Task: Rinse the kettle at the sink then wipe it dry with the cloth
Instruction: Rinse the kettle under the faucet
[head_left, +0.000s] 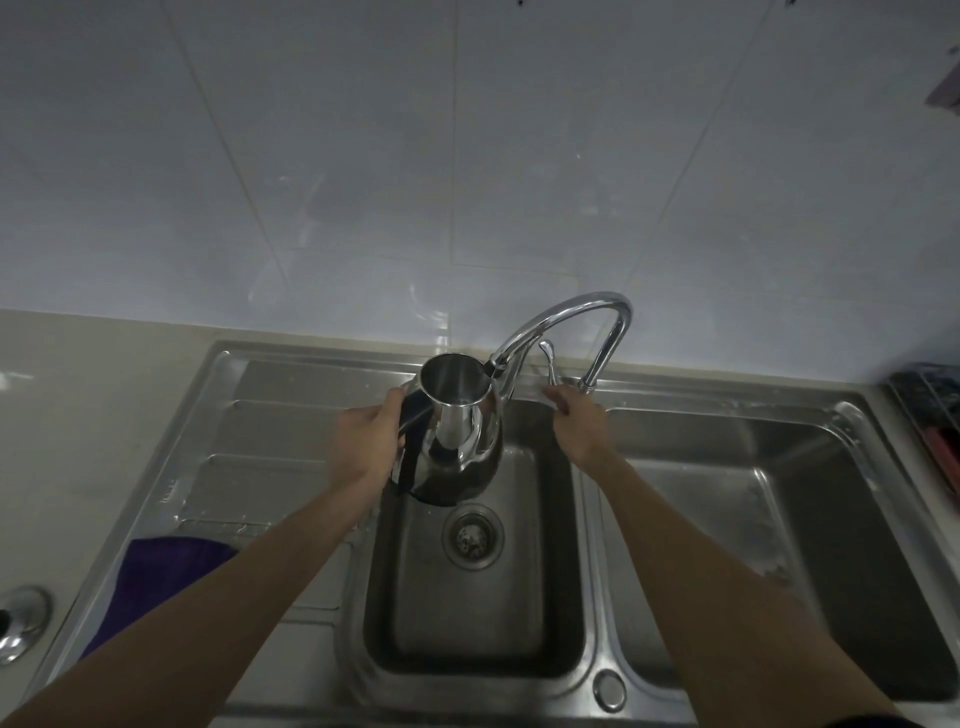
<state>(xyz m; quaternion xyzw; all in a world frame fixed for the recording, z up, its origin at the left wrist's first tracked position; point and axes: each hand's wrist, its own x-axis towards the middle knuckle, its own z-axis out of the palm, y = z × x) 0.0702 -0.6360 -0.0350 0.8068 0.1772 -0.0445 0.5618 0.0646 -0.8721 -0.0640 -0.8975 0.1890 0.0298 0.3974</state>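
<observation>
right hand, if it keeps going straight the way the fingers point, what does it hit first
Most likely the faucet lever: the right hand reaches up and away over the sink, fingertips right at the lever's base beside the faucet. Whether they already touch is unclear.

Shiny silver kettle (457, 431) with black handle, grey steel sink (467, 597), purple cloth (156, 577), beige desk (78, 415), white tiled wall (363, 156).

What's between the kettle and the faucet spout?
Nothing visible. The left hand holds the kettle over the small basin, its open mouth right beside the spout. The right hand is at the faucet lever, off to the side.
</observation>
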